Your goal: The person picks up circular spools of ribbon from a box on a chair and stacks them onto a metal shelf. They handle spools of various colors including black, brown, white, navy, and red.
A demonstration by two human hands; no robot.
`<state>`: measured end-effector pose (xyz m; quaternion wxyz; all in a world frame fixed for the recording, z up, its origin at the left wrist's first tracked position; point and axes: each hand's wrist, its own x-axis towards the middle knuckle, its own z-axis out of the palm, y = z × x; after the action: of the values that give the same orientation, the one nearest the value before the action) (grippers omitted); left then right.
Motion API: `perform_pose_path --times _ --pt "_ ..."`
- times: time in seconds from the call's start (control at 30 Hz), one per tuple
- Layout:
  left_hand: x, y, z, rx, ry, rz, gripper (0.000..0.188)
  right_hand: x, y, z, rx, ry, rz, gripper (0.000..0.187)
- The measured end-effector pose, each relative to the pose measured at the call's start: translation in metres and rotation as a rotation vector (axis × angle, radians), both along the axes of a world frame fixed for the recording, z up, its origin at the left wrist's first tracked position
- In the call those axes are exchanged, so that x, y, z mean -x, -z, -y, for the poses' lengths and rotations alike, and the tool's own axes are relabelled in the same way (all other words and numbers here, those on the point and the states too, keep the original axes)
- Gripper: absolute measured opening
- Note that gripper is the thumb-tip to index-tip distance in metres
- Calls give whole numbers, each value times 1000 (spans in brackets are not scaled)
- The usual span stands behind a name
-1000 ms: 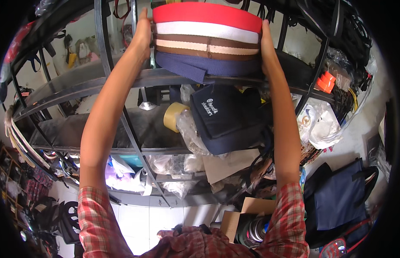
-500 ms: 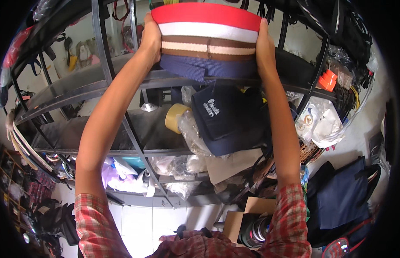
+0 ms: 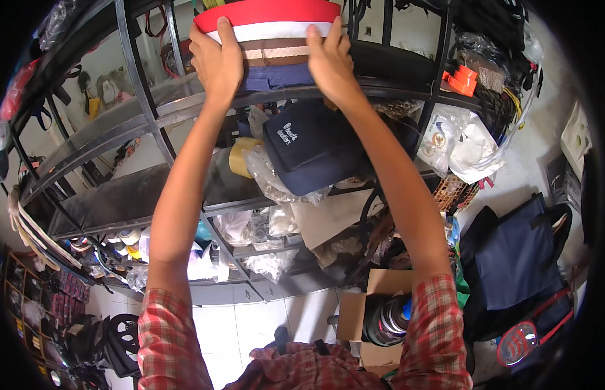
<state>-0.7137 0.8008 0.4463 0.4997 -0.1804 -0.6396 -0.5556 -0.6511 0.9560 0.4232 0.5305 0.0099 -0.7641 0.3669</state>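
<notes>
A stack of webbing rolls sits on the upper black shelf: a red roll (image 3: 270, 13) on top, a white one (image 3: 267, 31) below it, a brown roll with a cream stripe (image 3: 276, 53), then a navy roll (image 3: 276, 77) at the bottom. My left hand (image 3: 218, 62) clasps the stack's left side, thumb up across the white and red rolls. Round the right side curls my right hand (image 3: 330, 62), its thumb on the white roll. Under the shelf, a dark navy bag with white print (image 3: 309, 149) lies beside a roll of tan tape (image 3: 244, 157).
The black metal rack (image 3: 137, 78) has uprights and several shelves. Orange pieces (image 3: 462, 81) and plastic-wrapped white items (image 3: 468, 143) lie at right. An open cardboard box (image 3: 352, 315) holding rolls stands on the floor, near a large navy bag (image 3: 517, 260).
The stack now appears farther left, and the view has shifted. My hands have moved from the stack's outer ends onto its near face, with the thumbs now in front.
</notes>
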Motion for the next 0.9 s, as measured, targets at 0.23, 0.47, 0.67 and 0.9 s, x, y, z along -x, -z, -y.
perform_pose_path --times 0.23,0.47,0.67,0.9 --pt "-3 -2 2 53 -79 69 76 16 4 -1 -8 143 61 77" --pt "4 19 13 234 -70 -151 87 -37 38 -14 -66 -114 -72 64" --pt "-12 24 -8 291 -127 -140 97 -30 55 -21 -261 309 184 65" --pt "22 29 18 295 -262 -412 83 -52 89 2 -324 259 -63 49"
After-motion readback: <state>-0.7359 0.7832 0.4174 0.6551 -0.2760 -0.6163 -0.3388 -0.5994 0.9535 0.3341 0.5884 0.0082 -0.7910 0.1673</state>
